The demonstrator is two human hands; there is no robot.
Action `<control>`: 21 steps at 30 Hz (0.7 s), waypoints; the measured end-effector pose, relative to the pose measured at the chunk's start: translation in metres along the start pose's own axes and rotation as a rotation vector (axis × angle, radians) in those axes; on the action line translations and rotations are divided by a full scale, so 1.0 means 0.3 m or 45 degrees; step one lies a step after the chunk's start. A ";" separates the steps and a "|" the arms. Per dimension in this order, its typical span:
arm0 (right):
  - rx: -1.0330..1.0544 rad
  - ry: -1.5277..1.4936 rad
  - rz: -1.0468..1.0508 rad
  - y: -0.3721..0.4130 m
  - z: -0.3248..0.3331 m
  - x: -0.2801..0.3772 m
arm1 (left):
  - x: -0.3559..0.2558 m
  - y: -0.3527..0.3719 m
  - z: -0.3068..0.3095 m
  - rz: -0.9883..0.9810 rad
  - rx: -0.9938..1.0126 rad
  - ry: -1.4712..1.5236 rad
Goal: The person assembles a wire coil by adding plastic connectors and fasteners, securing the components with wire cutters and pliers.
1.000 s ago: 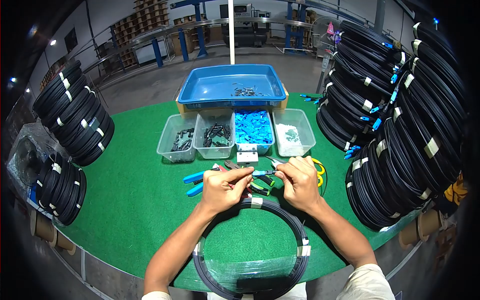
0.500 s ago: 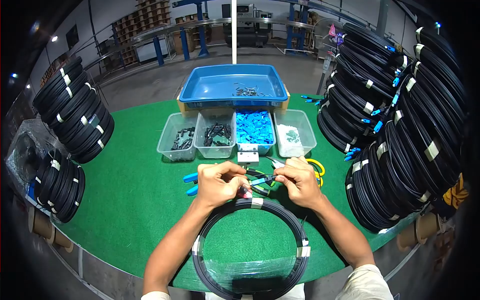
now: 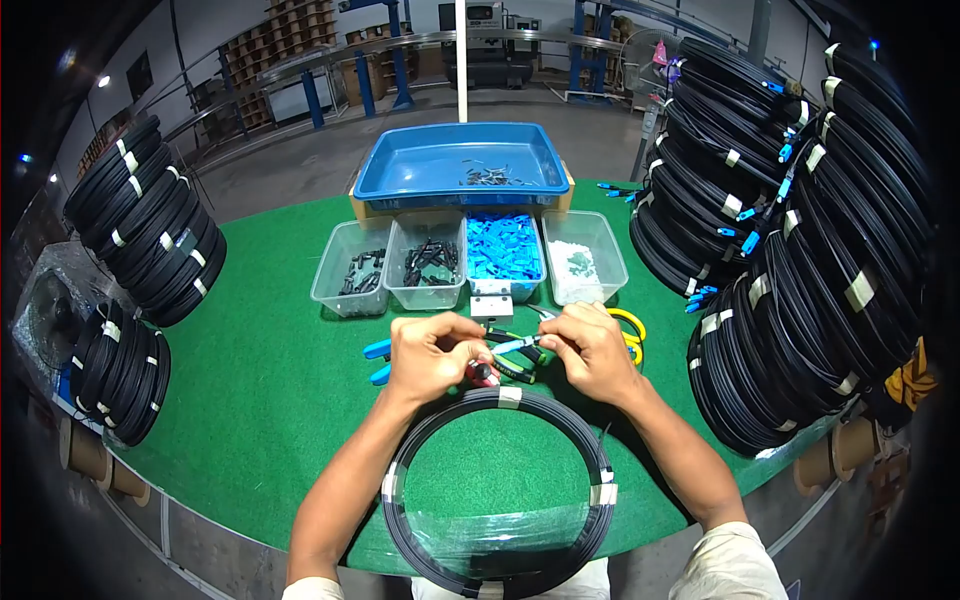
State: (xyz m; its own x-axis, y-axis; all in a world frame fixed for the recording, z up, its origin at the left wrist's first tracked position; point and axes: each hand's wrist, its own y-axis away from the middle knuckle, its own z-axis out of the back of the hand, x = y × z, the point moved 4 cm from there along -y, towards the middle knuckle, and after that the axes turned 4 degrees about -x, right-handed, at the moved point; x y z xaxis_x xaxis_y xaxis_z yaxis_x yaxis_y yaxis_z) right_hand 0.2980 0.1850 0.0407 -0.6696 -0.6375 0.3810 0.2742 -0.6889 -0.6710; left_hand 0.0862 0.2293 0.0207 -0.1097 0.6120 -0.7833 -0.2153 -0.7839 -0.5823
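Observation:
A small blue and white cable connector (image 3: 514, 346) spans the gap between my two hands above the table. My left hand (image 3: 432, 362) is closed in a pinch at its left end, with the fingertips partly hidden. At its darker right end, my right hand (image 3: 592, 358) grips it between thumb and fingers. Just below the hands lies a coil of black cable (image 3: 405, 430), bound with white tape. Beneath my left fingers is a red and black item (image 3: 484, 373), partly covered. Pliers with black and green handles (image 3: 515, 371) lie under the connector.
Blue handles (image 3: 377, 349) show left of my left hand, yellow-handled scissors (image 3: 634, 340) beside my right. Ahead stand a small metal block (image 3: 491, 305), bins of black parts (image 3: 432, 262), blue parts (image 3: 505, 250) and white pieces (image 3: 574, 262), and a blue tray (image 3: 440, 180). Cable coils (image 3: 760, 330) (image 3: 150, 220) flank the table.
The connector has risen slightly and turned, showing a lighter side. More of the red and black item shows under my left hand. The whole view has shifted a little.

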 end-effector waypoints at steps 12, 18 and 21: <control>-0.048 -0.060 -0.033 -0.030 -0.016 -0.095 | -0.275 0.179 -0.141 -0.048 0.689 -0.453; 0.203 -0.111 0.095 -0.091 -0.095 -0.132 | -0.376 0.332 -0.375 0.104 1.200 -0.549; 0.337 -0.152 0.055 -0.096 -0.135 -0.163 | -0.401 0.372 -0.458 0.121 1.192 -0.557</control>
State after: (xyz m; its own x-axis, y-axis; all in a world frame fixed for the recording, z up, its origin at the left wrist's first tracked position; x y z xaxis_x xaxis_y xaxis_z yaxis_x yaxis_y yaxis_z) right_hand 0.2950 0.2501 0.0157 -0.5719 -0.6933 0.4384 0.4814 -0.7164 -0.5050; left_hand 0.2088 0.0539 0.0199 -0.4681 0.6833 -0.5604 -0.8347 -0.5500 0.0267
